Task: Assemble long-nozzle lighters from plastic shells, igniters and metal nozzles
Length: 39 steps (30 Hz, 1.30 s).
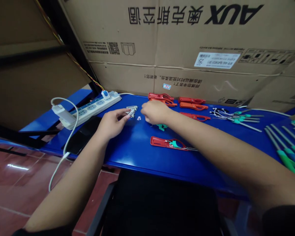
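My left hand pinches a small silvery-white part beside a little group of similar metal pieces. Just to the right, my right hand is closed over the blue table, its fingertips hidden, so what it holds cannot be made out. Between the hands lies a tiny whitish piece. Green parts lie below my right hand. Nearer the front edge is an open red shell with a green piece, wires and a metal rod in it.
Red and orange shells lie along the back. To the right are wired green-ended rods and finished-looking green and blue handled tools. A power strip and black phone-like slab are left; a cardboard box stands behind.
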Available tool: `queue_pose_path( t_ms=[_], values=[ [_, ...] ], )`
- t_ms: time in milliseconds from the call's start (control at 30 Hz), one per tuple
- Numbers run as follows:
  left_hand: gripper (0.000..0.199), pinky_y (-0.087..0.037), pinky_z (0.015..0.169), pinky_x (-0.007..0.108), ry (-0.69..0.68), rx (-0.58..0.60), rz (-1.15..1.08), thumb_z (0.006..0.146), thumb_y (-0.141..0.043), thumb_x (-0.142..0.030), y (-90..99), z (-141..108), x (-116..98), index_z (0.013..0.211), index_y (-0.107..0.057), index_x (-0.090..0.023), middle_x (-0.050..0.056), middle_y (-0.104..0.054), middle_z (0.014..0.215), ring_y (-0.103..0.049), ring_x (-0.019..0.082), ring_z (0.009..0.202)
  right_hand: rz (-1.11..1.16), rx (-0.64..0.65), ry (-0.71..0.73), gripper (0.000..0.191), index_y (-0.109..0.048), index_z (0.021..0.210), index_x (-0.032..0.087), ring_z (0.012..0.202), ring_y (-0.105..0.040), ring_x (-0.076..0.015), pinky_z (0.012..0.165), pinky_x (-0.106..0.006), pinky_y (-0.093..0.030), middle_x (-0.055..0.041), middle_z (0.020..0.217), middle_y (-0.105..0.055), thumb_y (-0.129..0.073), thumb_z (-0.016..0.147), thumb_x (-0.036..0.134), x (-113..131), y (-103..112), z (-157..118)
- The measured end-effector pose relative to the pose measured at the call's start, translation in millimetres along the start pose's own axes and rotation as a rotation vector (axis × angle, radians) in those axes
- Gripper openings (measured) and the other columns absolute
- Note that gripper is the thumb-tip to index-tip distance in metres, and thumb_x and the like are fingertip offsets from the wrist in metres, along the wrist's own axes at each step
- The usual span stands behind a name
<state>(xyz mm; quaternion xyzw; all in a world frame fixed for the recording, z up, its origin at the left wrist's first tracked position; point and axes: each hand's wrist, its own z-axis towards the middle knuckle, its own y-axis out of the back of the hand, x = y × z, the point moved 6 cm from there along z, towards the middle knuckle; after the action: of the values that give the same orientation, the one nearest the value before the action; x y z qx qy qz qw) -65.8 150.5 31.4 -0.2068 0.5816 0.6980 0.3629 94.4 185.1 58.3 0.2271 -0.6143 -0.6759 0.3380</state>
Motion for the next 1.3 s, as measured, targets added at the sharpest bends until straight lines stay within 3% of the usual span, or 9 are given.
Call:
queue_pose_path(
  t_ms=[133,233,333,433,533,633,800,933,1300],
  values=[
    [0.035,-0.055,0.093,0.038,-0.056,0.076,-0.486,0.087,-0.066,-0.049,-13.0,1,-42,0.101,-0.061,-0.017,0.012,-0.075,0.109,-0.071,0.023,0.103,0.079,-0.184,-0.037,0.018,-0.073,0.089,0.017,0.082,-0.063,-0.0178,0.078,-0.032,-0.048,-0.0063,0.091,-0.071,-0.056,0.086,0.019,-14,37,-49],
    [0.022,-0.055,0.094,0.036,-0.068,0.198,-0.683,0.092,-0.063,-0.039,-37.3,7,-85,0.098,-0.054,-0.019,0.01,-0.074,0.11,-0.07,0.02,0.109,0.294,-0.48,-0.107,0.02,-0.075,0.09,0.02,0.079,-0.062,-0.0167,0.074,-0.033,-0.049,-0.0045,0.088,-0.07,-0.057,0.089,0.029,-24,59,-96],
    [0.011,-0.056,0.091,0.036,-0.041,0.371,-0.781,0.098,-0.055,-0.03,-73.5,15,-118,0.096,-0.052,-0.019,0.006,-0.075,0.098,-0.073,0.017,0.096,0.421,-0.67,-0.209,0.018,-0.076,0.087,0.02,0.071,-0.06,-0.0167,0.066,-0.034,-0.048,-0.0047,0.083,-0.067,-0.065,0.085,0.035,-35,61,-134],
    [0.008,-0.055,0.088,0.031,-0.09,0.437,-0.796,0.097,-0.056,-0.026,-102.6,23,-133,0.094,-0.053,-0.018,0.004,-0.073,0.092,-0.072,0.014,0.092,0.333,-0.758,-0.24,0.014,-0.073,0.084,0.018,0.072,-0.061,-0.0173,0.068,-0.034,-0.049,-0.0057,0.081,-0.065,-0.064,0.085,0.029,-40,57,-155],
    [0.018,-0.054,0.086,0.031,-0.146,0.458,-0.815,0.093,-0.062,-0.034,-120.3,27,-131,0.096,-0.053,-0.019,0.003,-0.072,0.089,-0.072,0.015,0.091,0.21,-0.756,-0.21,0.012,-0.071,0.082,0.019,0.073,-0.062,-0.0176,0.069,-0.032,-0.05,-0.006,0.081,-0.067,-0.061,0.087,0.023,-43,51,-162],
    [0.029,-0.052,0.09,0.032,-0.223,0.472,-0.787,0.091,-0.064,-0.044,-125.5,24,-122,0.101,-0.053,-0.019,0.005,-0.074,0.096,-0.072,0.018,0.095,0.178,-0.704,-0.199,0.009,-0.071,0.08,0.021,0.075,-0.065,-0.019,0.071,-0.033,-0.051,-0.0053,0.081,-0.07,-0.063,0.084,0.022,-48,43,-164],
    [0.021,-0.052,0.089,0.032,-0.358,0.346,-0.469,0.09,-0.066,-0.034,-112.4,18,-115,0.103,-0.063,-0.017,0.006,-0.075,0.103,-0.071,0.019,0.096,0.169,-0.69,-0.198,0.011,-0.072,0.083,0.021,0.075,-0.067,-0.0185,0.073,-0.033,-0.051,-0.004,0.083,-0.073,-0.062,0.087,0.019,-50,50,-171],
    [0.016,-0.051,0.087,0.03,-0.446,0.25,-0.252,0.086,-0.071,-0.027,-102.0,14,-122,0.1,-0.072,-0.019,0.003,-0.077,0.099,-0.071,0.018,0.091,0.089,-0.687,-0.088,0.01,-0.07,0.087,0.019,0.076,-0.065,-0.0181,0.073,-0.032,-0.05,-0.0052,0.084,-0.071,-0.06,0.088,0.018,-38,63,-177],
    [0.013,-0.051,0.08,0.026,-0.551,0.133,-0.1,0.084,-0.074,-0.023,-94.9,10,-128,0.096,-0.075,-0.021,0.0,-0.078,0.095,-0.072,0.016,0.087,0.099,-0.487,0.071,0.009,-0.064,0.088,0.019,0.078,-0.062,-0.0182,0.072,-0.031,-0.048,-0.0055,0.085,-0.068,-0.056,0.089,0.016,-30,64,-177]
  ],
)
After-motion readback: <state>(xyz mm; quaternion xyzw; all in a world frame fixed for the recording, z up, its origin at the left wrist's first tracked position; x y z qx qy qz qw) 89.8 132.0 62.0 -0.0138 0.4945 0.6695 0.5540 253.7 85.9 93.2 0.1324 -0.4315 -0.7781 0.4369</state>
